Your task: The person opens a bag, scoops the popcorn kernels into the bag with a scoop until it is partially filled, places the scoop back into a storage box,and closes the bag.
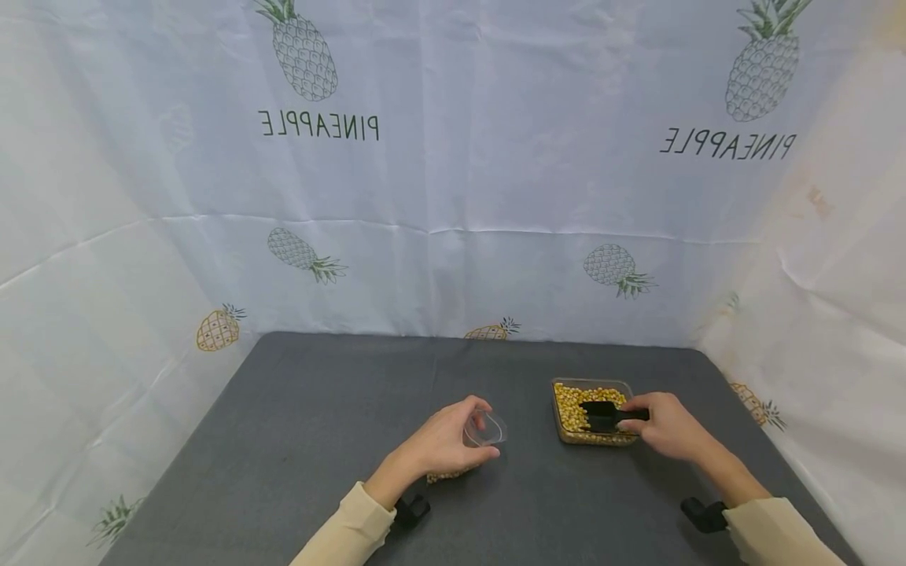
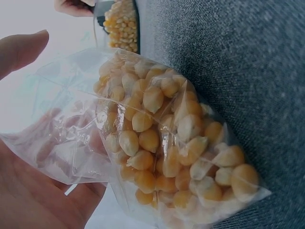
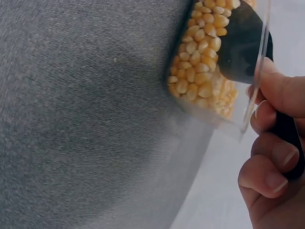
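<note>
A clear plastic bag (image 2: 71,157), its lower part full of corn kernels (image 2: 147,138), stands on the table in the left wrist view. My left hand (image 1: 449,436) curls round its upper part, holding the mouth apart; the hand hides much of the bag (image 1: 486,429) in the head view. To the right, a clear rectangular container (image 1: 598,442) holds more kernels (image 1: 569,402). My right hand (image 1: 668,426) grips the handle of a black scoop (image 1: 602,417). The scoop's blade (image 3: 240,43) lies inside the container, against the kernels; whether it carries any I cannot tell.
A dark grey cloth-covered table (image 1: 325,409) lies under everything. White curtains (image 1: 453,157) with pineapple prints hang behind it and along both sides. A black strap mount (image 1: 704,515) sits at the right wrist, another (image 1: 413,511) at the left.
</note>
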Available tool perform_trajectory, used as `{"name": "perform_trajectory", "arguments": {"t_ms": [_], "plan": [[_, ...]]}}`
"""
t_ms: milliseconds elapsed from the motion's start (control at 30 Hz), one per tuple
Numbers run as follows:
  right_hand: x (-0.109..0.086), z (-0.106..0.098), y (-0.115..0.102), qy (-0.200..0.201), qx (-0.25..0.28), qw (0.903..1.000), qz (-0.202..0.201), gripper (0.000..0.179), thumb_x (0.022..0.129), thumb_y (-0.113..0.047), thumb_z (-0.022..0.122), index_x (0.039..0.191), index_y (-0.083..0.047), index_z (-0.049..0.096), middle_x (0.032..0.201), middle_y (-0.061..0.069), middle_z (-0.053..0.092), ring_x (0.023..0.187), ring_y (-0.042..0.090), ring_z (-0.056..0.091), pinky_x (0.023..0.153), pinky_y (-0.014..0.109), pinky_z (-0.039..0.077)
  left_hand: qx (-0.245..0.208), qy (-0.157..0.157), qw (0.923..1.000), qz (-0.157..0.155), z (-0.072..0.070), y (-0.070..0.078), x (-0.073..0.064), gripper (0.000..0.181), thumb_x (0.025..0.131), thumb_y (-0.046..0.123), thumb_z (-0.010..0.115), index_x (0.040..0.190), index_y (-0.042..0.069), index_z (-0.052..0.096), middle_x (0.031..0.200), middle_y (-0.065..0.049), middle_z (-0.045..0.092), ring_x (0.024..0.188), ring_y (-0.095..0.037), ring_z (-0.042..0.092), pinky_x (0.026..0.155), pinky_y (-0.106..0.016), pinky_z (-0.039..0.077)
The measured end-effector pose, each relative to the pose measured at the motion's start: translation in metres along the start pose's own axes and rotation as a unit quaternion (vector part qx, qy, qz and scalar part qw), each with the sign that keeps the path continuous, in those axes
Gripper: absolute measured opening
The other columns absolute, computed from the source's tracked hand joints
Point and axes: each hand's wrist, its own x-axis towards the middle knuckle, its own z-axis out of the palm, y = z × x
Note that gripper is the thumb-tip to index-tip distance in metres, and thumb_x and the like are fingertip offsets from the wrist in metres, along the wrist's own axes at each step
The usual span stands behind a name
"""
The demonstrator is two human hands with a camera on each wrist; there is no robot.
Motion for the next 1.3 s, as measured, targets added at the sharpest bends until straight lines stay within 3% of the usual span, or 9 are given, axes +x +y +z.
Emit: {"name": "perform_trajectory", "arguments": {"t_ms": [433, 500, 567, 633, 733, 1300], "plan": [[0.004, 0.009, -0.001, 0.008, -0.017, 0.9997, 0.013, 0.032, 0.095, -0.011, 0.07, 0.117, 0.011, 0.069, 0.111, 0.025, 0.07, 0.048, 0.009, 0.034, 0.062, 0.033, 0.042, -0.002, -0.002, 1.0, -0.001, 0.0, 0.001, 0.0, 0.062, 0.092, 0.041, 0.074, 0.138, 0.006, 0.053, 0.11, -0.008, 0.063, 0.079, 0.001, 0.062, 0.076, -0.024, 0.054], [0.004, 0.01, 0.0, 0.01, -0.016, 0.9996, 0.02, 0.032, 0.095, -0.012, 0.071, 0.117, 0.01, 0.069, 0.111, 0.024, 0.071, 0.049, 0.013, 0.04, 0.062, 0.034, 0.042, -0.001, -0.001, 1.0, -0.002, -0.001, 0.001, -0.001, 0.062, 0.092, 0.041, 0.074, 0.138, 0.006, 0.053, 0.11, -0.008, 0.063, 0.079, 0.001, 0.062, 0.076, -0.024, 0.054], [0.005, 0.011, 0.0, 0.012, -0.016, 0.9995, 0.024, 0.033, 0.095, -0.015, 0.071, 0.117, 0.009, 0.07, 0.112, 0.024, 0.071, 0.061, 0.021, 0.057, 0.064, 0.037, 0.046, -0.001, -0.002, 1.0, -0.004, -0.001, 0.001, -0.001, 0.062, 0.092, 0.041, 0.074, 0.138, 0.006, 0.053, 0.11, -0.008, 0.063, 0.079, 0.001, 0.062, 0.076, -0.024, 0.054], [0.004, 0.013, 0.002, 0.016, -0.013, 0.9994, 0.028, 0.034, 0.095, -0.018, 0.072, 0.117, 0.008, 0.07, 0.113, 0.024, 0.07, 0.083, 0.032, 0.067, 0.069, 0.043, 0.05, -0.002, -0.002, 1.0, -0.005, -0.001, 0.001, -0.001, 0.061, 0.092, 0.041, 0.074, 0.138, 0.007, 0.053, 0.11, -0.007, 0.063, 0.079, 0.001, 0.062, 0.076, -0.024, 0.054], [0.003, 0.016, 0.004, 0.027, -0.002, 0.999, 0.035, 0.034, 0.095, -0.021, 0.072, 0.116, 0.005, 0.071, 0.114, 0.023, 0.07, 0.107, 0.044, 0.064, 0.077, 0.052, 0.054, -0.004, -0.003, 1.0, -0.007, 0.0, 0.001, -0.001, 0.061, 0.092, 0.041, 0.074, 0.138, 0.007, 0.053, 0.11, -0.007, 0.062, 0.079, 0.001, 0.062, 0.075, -0.024, 0.054], [-0.008, 0.027, 0.014, 0.094, 0.036, 0.9936, 0.051, 0.039, 0.097, -0.028, 0.071, 0.122, 0.002, 0.069, 0.122, 0.025, 0.066, 0.113, 0.048, 0.06, 0.084, 0.058, 0.053, -0.006, -0.002, 1.0, -0.004, 0.001, 0.002, -0.001, 0.06, 0.092, 0.041, 0.074, 0.137, 0.007, 0.053, 0.109, -0.007, 0.062, 0.079, 0.001, 0.062, 0.076, -0.024, 0.054]]}}
